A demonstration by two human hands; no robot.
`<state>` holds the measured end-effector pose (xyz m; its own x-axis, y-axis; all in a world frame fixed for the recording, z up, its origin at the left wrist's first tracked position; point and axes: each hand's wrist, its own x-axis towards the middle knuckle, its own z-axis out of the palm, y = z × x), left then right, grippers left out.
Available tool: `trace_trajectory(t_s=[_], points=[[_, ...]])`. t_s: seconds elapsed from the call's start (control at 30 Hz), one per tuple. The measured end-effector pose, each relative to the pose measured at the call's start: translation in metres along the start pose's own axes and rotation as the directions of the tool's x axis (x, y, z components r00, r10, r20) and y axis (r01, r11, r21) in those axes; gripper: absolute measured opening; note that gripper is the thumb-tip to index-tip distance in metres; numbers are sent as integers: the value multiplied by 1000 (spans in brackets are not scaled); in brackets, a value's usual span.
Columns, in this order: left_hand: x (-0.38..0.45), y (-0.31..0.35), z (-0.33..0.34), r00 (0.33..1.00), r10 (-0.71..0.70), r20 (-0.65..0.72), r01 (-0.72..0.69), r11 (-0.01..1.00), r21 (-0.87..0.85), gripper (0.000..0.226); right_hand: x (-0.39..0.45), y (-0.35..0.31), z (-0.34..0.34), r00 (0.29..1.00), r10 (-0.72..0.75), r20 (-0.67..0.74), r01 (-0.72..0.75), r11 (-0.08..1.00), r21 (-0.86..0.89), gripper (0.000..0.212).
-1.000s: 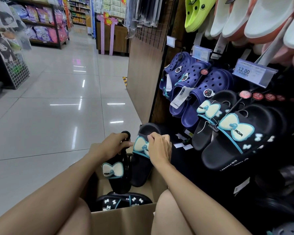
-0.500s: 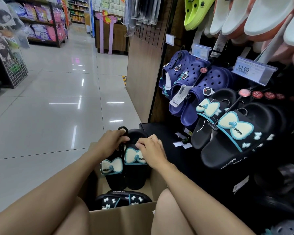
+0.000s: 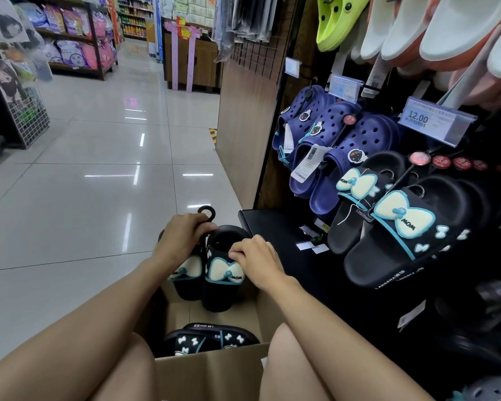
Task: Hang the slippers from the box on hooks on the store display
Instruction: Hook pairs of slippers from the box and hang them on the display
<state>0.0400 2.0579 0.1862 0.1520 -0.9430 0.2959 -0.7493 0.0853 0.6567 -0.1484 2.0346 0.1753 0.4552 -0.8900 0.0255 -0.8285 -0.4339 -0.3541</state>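
Observation:
A pair of black slippers with cream bows hangs above the open cardboard box between my knees. My left hand grips the black plastic hanger at the top of the pair. My right hand pinches the strap of the right slipper near its bow. More black slippers with small white bows lie in the box. On the display at right, matching black bow slippers hang on hooks.
Navy clogs hang above the black slippers, with lime and white shoes higher up. A price tag reads 12.00. A black base shelf lies beside the box. Glossy tiled aisle floor stretches to the left.
The two slippers have come together side by side and dropped slightly toward the box. My right hand moved left with its slipper.

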Motion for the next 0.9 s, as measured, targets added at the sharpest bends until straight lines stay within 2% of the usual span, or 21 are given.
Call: trace_trajectory(t_s=[0.1,0.17,0.27,0.43,0.57,0.77,0.9], points=[[0,5,-1,999,15,-33,-17,998,-60,23,-1,-3,-4,998,-22,-67,27,997,75,16],[-1,7,0,999,34,-7,-34,998,-53,15,-1,-7,-7,993,-33,-113,49,989,141,16],[-2,10,3,997,60,51,-58,997,-42,12,-3,-16,-10,995,-14,-102,36,974,224,19],[1,19,7,998,6,-64,-13,994,-110,15,-1,-23,-4,987,143,-68,-109,925,364,17],[0,28,11,996,-15,-92,-4,980,-197,13,-1,-26,-4,955,253,-153,-159,876,455,10],[0,56,17,993,77,-89,-93,977,-194,7,-9,-18,1,892,392,-225,-193,781,594,13],[-1,77,22,989,126,-71,-135,979,-153,9,-25,-9,-6,839,433,-328,-190,800,569,17]])
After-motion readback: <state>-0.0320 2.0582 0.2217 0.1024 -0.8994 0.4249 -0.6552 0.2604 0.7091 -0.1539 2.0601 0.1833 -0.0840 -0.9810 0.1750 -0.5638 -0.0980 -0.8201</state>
